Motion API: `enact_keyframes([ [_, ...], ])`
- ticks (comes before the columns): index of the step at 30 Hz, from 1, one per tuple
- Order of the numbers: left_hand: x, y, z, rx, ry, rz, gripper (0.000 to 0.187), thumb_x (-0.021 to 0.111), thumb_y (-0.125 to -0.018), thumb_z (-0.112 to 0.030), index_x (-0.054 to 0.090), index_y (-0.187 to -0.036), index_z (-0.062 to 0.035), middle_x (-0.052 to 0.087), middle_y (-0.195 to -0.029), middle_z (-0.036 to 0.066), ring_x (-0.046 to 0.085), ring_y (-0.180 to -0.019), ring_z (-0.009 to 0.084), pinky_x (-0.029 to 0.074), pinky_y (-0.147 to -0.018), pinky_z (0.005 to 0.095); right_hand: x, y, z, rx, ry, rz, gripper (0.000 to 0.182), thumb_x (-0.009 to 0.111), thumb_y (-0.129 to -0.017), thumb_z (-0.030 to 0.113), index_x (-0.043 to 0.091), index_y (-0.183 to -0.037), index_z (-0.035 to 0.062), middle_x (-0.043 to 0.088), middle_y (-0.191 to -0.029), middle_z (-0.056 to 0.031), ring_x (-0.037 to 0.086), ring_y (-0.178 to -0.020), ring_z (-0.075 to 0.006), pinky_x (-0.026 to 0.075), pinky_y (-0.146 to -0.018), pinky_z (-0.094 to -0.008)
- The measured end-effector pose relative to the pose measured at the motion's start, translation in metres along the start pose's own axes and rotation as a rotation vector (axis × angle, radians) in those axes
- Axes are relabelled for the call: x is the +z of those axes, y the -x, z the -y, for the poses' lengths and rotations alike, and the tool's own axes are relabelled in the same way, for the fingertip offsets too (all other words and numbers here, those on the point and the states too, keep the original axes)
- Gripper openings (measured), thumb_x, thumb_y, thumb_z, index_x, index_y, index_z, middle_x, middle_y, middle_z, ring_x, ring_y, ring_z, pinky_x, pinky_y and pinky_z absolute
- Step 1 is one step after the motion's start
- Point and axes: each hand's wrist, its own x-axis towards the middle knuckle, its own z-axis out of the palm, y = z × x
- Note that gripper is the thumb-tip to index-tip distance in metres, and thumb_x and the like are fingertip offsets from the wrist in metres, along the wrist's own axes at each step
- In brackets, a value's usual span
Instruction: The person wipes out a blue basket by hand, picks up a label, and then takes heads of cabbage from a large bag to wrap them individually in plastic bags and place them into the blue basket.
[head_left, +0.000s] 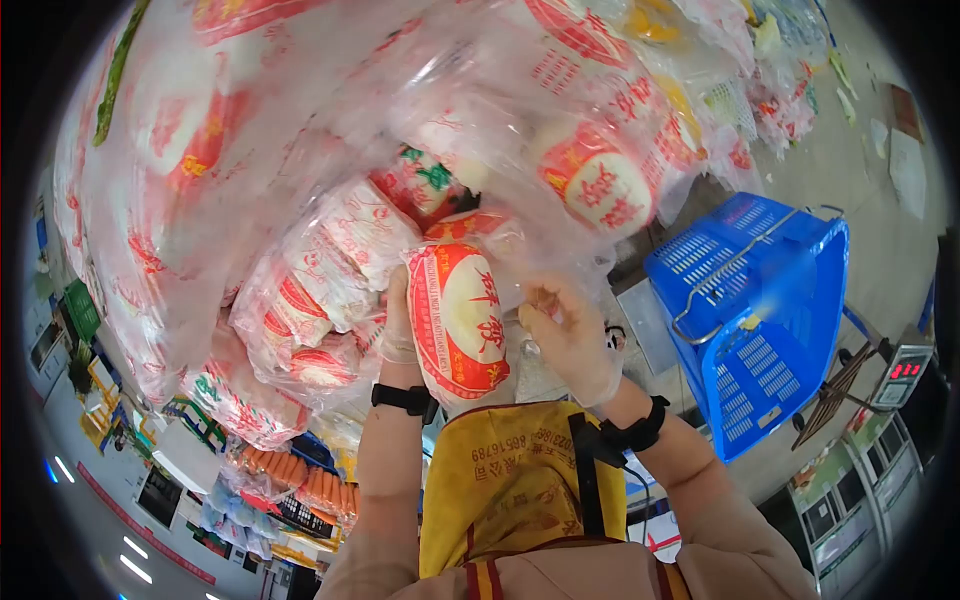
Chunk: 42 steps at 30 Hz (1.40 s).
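Note:
My left hand (398,318), in a thin clear glove, wraps the left side of a plump red-and-white printed packet (460,325). The packet stands almost upright in front of my apron (510,480), and a pale oval shows at its middle. Just right of it, apart from the packet, is my gloved right hand (572,340). Its fingers are loosely curled, with a gap between thumb and forefinger, and nothing shows in them. Behind the hands, a clear plastic bag (340,235) holds several similar packets. Another packet with green print (425,180) lies beyond, partly covered.
Large clear bags of printed packets (170,200) pile up across the left and far side. A blue slotted basket (770,330) with a metal handle stands at the right, and a scale with a red display (903,375) is beyond it. Bagged carrots (325,490) lie lower left.

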Motion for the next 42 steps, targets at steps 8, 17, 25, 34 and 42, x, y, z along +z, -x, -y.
enact_keyframes([
  [8,0.032,0.014,0.068,-0.037,0.06,0.268,0.06,0.039,-0.092,-0.05,0.044,-0.131,-0.0044,0.055,-0.123,0.012,0.055,-0.109,0.0246,0.046,-0.093,0.0377,-0.041,0.036,-0.015,0.201,-0.46,0.091,0.07,0.064,-0.078,0.009,0.03,-0.139,0.0007,0.05,-0.127,-0.0073,0.051,-0.108,-0.0118,0.042,-0.093,-0.0293],
  [17,0.066,0.067,0.133,0.056,-0.184,0.162,0.071,0.043,-0.09,-0.058,0.033,-0.139,-0.0073,0.045,-0.135,0.013,0.047,-0.121,0.0256,0.039,-0.102,0.0399,-0.088,0.135,-0.009,-0.517,0.622,-0.076,0.07,0.073,-0.07,0.013,0.043,-0.133,0.0075,0.043,-0.131,-0.0185,0.047,-0.114,-0.0335,0.04,-0.095,-0.043],
  [25,0.064,0.074,0.183,-0.156,-0.06,0.119,0.069,0.036,-0.092,-0.059,0.042,-0.133,-0.0043,0.054,-0.125,0.014,0.053,-0.114,0.026,0.044,-0.097,0.0418,-0.15,0.152,-0.017,-0.517,0.315,-0.178,0.05,0.057,-0.073,0.0,0.054,-0.123,0.0037,0.057,-0.121,-0.0127,0.053,-0.107,-0.0272,0.039,-0.095,-0.0369],
  [34,0.084,0.065,0.209,-0.402,-0.396,0.181,0.052,0.049,-0.093,-0.043,0.048,-0.126,-0.0032,0.058,-0.119,0.011,0.059,-0.103,0.0209,0.049,-0.089,0.0335,-0.193,0.156,-0.028,-0.567,0.904,0.178,0.04,0.06,-0.07,0.009,0.059,-0.11,0.0092,0.058,-0.112,-0.0085,0.052,-0.102,-0.03,0.041,-0.09,-0.0426],
  [42,0.086,0.066,0.221,-0.463,-0.498,0.212,0.047,0.049,-0.094,-0.036,0.047,-0.127,-0.0031,0.058,-0.119,0.011,0.059,-0.103,0.0198,0.049,-0.089,0.0337,-0.193,0.173,-0.067,-0.513,0.679,-0.087,0.02,0.061,-0.072,0.009,0.063,-0.091,0.0112,0.059,-0.087,-0.0106,0.058,-0.085,-0.0295,0.046,-0.074,-0.0418],
])
